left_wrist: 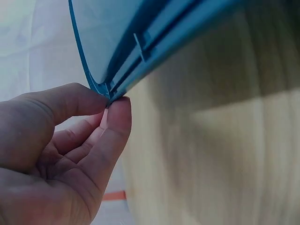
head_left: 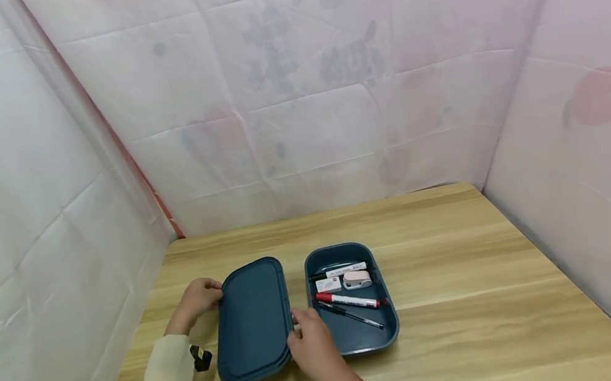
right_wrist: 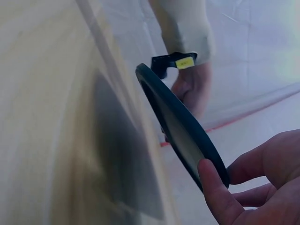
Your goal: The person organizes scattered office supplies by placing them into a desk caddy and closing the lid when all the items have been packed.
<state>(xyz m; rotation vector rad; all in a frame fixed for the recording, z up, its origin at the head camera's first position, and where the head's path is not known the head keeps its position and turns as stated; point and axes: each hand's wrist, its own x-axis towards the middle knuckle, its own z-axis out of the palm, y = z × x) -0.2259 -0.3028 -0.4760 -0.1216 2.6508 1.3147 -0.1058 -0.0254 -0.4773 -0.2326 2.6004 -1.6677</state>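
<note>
A dark blue lid (head_left: pixel 254 320) with rounded corners is held above the table between both hands. My left hand (head_left: pixel 200 301) pinches its left edge; in the left wrist view thumb and fingertips meet at the rim of the lid (left_wrist: pixel 136 51). At the opposite edge my right hand (head_left: pixel 316 344) grips the lid, thumb on one face and fingers on the other in the right wrist view. Just right of the lid stands the matching blue box (head_left: pixel 355 340), uncovered. Inside it lie a black-and-white marker (head_left: pixel 342 271), a small white box (head_left: pixel 328 285), a pale pink stapler-like item (head_left: pixel 357 280), a red marker (head_left: pixel 347 299) and a pen (head_left: pixel 352 316).
The wood-grain table (head_left: pixel 462 298) carries the box near its front middle. White printed sheets (head_left: pixel 298 123) enclose the table at the back and on both sides. A black wrist mount (head_left: pixel 201 358) sits on the left wrist.
</note>
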